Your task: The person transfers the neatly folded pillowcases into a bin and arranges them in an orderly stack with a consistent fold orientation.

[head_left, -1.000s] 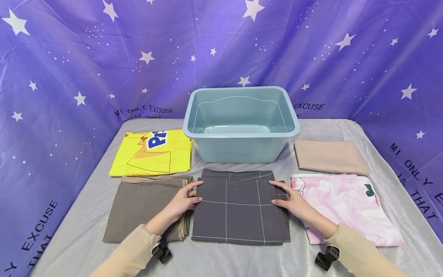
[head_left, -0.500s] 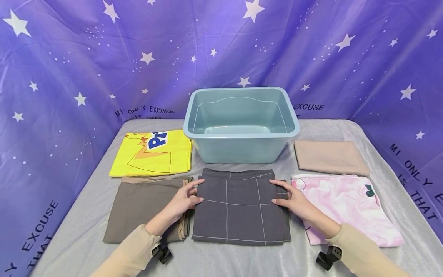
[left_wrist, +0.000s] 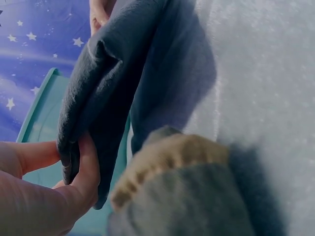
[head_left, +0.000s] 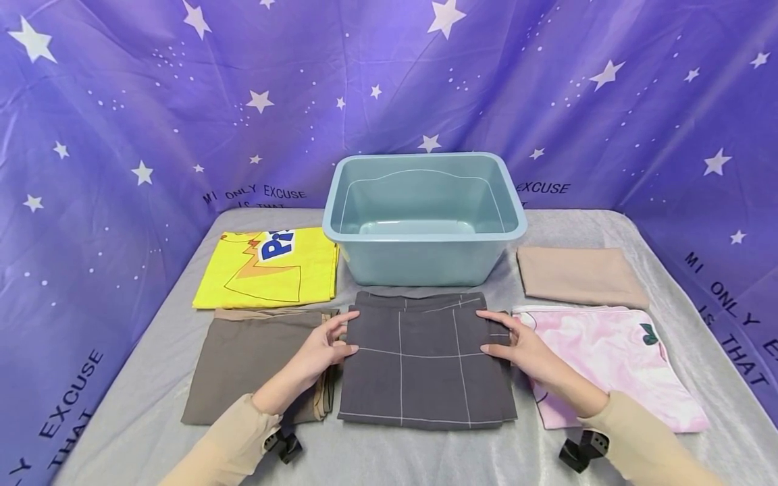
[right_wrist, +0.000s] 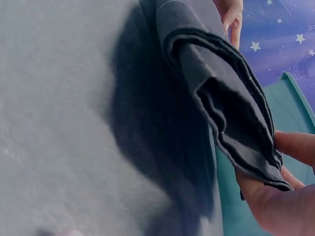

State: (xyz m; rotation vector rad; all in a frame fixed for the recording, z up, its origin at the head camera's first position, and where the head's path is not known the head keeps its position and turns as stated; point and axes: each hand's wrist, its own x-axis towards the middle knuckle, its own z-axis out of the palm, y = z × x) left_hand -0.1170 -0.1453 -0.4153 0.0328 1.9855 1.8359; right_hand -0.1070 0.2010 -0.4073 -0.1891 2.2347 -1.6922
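Since the frame half a second ago, the folded dark checked cloth (head_left: 428, 368) has risen slightly and spread a little to the right, and the right hand (head_left: 524, 347) has shifted a touch outward with it. The left hand (head_left: 319, 347) is almost where it was. Each hand pinches a side edge of the cloth between thumb and fingers, so the cloth spans the gap between them. Both wrist views show its folded layers gripped at the sides, with shadow on the bench (head_left: 419, 459).

The cloth's far edge lies just beyond the fingertips, near the foot of the blue-green tub (head_left: 419, 263); its near edge reaches back toward the person between the wrists. A strip of bench shows between that near edge and the two sleeves (head_left: 231, 439).

Sideways room is tighter: the brown cloth (head_left: 243, 368) lies under and outside the left hand, with the yellow cloth (head_left: 316, 270) beyond it. Outside the right hand, the pink cloth (head_left: 608, 371) sits close, with the beige cloth (head_left: 577, 273) farther forward.
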